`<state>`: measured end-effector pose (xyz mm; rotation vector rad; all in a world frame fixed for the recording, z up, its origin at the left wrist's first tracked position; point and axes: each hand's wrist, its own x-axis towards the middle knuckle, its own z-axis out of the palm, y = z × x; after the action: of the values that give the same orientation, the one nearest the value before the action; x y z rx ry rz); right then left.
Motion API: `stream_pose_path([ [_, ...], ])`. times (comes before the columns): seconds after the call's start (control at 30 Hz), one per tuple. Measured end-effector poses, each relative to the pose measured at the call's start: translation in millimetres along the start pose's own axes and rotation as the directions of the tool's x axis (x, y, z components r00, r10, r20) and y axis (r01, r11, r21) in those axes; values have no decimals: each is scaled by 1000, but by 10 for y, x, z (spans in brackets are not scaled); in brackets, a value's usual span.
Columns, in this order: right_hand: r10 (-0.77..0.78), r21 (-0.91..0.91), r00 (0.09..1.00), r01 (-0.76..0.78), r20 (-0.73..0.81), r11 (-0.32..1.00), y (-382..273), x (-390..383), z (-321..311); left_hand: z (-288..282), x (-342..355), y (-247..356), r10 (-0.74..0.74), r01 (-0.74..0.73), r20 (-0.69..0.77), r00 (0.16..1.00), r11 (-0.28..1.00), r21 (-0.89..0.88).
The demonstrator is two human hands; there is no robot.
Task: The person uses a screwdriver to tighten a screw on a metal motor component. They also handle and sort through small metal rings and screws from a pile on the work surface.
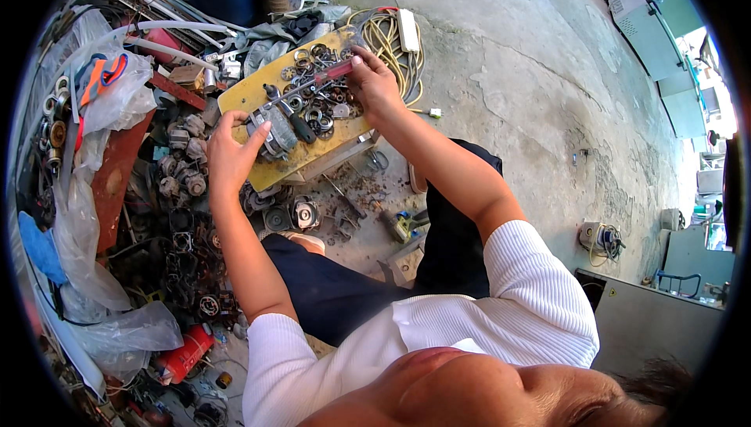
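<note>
My left hand (228, 153) grips a grey metal motor part (270, 134) resting on a worn yellow board (244, 92). My right hand (374, 83) holds the red handle of a long screwdriver (313, 83); its shaft runs left toward the motor part. A second, black-handled screwdriver (293, 116) lies on the board beside the part. Several bearings and metal rings (321, 106) are scattered over the board between my hands.
A heap of small motors and metal scrap (184, 184) lies left of the board, with plastic bags (102, 106) and a red canister (186, 353). A coiled yellow cable with a white power strip (407, 32) sits beyond. Bare concrete floor (532, 75) stretches right toward metal cabinets (657, 44).
</note>
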<state>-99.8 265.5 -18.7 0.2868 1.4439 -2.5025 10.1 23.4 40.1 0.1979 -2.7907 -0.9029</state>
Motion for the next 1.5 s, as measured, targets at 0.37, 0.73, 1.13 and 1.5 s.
stream_pose_path([
  [0.37,-23,-16,1000,23,-14,1000,33,1,8,5,-8,23,13,-12,-8,1000,998,55],
  [0.73,-63,60,998,64,-12,996,30,-36,60,-94,-24,-36,-9,15,74,997,997,-81],
  [1.13,-26,71,998,22,63,997,25,3,27,-71,-66,-85,-23,18,82,996,998,64],
  [1.5,-33,147,998,25,51,989,47,48,20,-89,-41,-63,-31,29,104,994,999,28],
])
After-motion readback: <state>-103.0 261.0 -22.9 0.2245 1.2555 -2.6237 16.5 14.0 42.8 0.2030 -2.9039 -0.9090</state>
